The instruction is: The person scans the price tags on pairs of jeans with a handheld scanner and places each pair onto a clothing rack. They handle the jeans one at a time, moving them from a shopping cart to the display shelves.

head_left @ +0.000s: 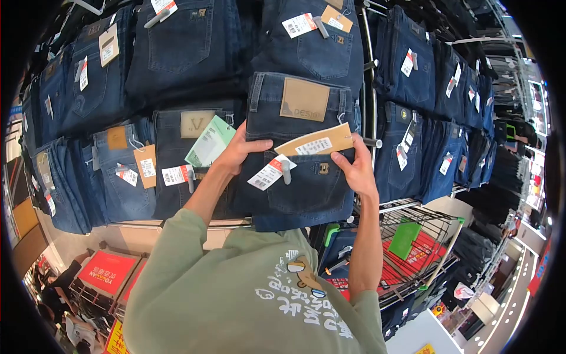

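A folded pair of dark blue jeans [300,197] is in front of me, with a tan leather patch [304,99] at its waistband. My left hand [243,148] grips its left side, thumb lying over the front and the other fingers hidden. At the right, my right hand [357,168] pinches the end of a tan cardboard tag [315,140] that bears a white barcode sticker. Below that hangs a white and red price tag [271,172] with a grey security pin [286,171]. A light green tag [211,141] on the neighbouring jeans is close to my left hand.
Folded jeans [183,53] fill the rack rows around me, many with tags. A metal rack post [370,76] stands right of the held pair. Below right is a wire shopping cart [436,236]; red sign boards [106,271] are at lower left, near another person [65,289].
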The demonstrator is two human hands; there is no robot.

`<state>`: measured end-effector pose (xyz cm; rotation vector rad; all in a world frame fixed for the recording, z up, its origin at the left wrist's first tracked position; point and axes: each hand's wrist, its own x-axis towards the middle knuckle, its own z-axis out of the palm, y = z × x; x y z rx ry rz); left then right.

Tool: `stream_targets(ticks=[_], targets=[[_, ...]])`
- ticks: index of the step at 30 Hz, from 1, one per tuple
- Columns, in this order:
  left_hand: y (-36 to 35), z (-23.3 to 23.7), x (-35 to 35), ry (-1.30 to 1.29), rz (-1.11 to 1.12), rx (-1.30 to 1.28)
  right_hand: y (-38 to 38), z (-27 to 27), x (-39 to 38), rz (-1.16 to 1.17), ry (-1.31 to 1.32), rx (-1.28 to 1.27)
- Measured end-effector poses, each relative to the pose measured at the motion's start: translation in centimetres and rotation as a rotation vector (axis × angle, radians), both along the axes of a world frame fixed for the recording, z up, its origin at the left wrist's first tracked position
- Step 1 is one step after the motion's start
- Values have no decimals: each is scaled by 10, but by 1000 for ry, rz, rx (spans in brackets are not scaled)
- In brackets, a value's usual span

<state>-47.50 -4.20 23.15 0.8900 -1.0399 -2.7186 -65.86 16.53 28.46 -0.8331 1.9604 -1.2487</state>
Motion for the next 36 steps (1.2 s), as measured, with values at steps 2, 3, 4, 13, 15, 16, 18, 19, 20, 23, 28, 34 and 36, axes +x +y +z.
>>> stream_targets(ticks=[2, 3, 4, 13, 15, 16, 18, 19, 20, 23, 28, 34, 36], targets=[[-1, -1, -3, -7, 18, -23, 0, -4, -2, -26, -26, -16], [-2, 3, -5, -4, 11, -18, 0, -3, -1, -50, -64, -21], [-3, 8, -7, -3, 3, -12, -2, -3, -2, -57, -58, -32], [-50, 87, -89, 158, 48, -124, -50, 50, -67, -194, -113, -274], [-82, 99, -132, 242, 41, -223, -85, 66, -106, -220, -110, -319], [-102, 99, -155, 267, 26, -271, -104, 70, -126, -244, -145, -314], [-140, 78, -198, 73, 67, -643, -132, 57, -159, -322, -156, -241], [-155, 60, -206, -40, -91, -798, -136, 17, -186, -321, -128, -138], [-167, 36, -211, -153, -248, -955, -138, -7, -187, -293, -53, -37], [-148, -17, -213, -292, 37, -1410, -139, -59, -182, -279, 449, 213], [-129, -18, -198, -238, 94, -1385, -141, -52, -178, -448, 351, 205], [-135, -11, -196, -375, 21, -1559, -96, -35, -145, -400, 624, 240], [-132, 12, -184, -398, 131, -1745, -45, -22, -113, -408, 708, -53]])
